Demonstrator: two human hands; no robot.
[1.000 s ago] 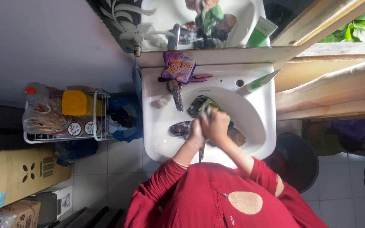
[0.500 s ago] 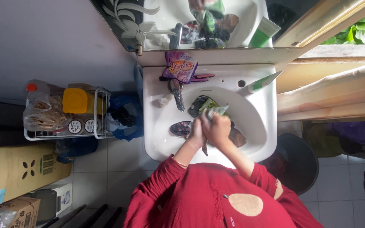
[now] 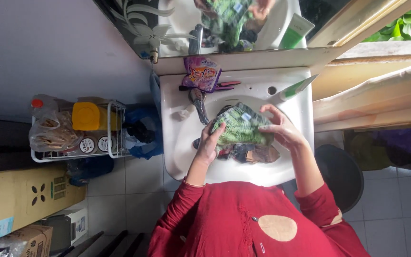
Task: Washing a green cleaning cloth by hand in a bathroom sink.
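Head camera view looks straight down on a white ceramic washbasin (image 3: 177, 157), where both hands hold up a green-and-white patterned piece of wet cloth (image 3: 239, 126) above the bowl. Left hand (image 3: 209, 143) has its fingers curled round the cloth's left edge; right hand (image 3: 281, 131) grips the right edge, fingers partly spread. Darker clothes (image 3: 248, 153) lie in the bowl beneath, and a metal tap (image 3: 198, 103) stands just left of the cloth
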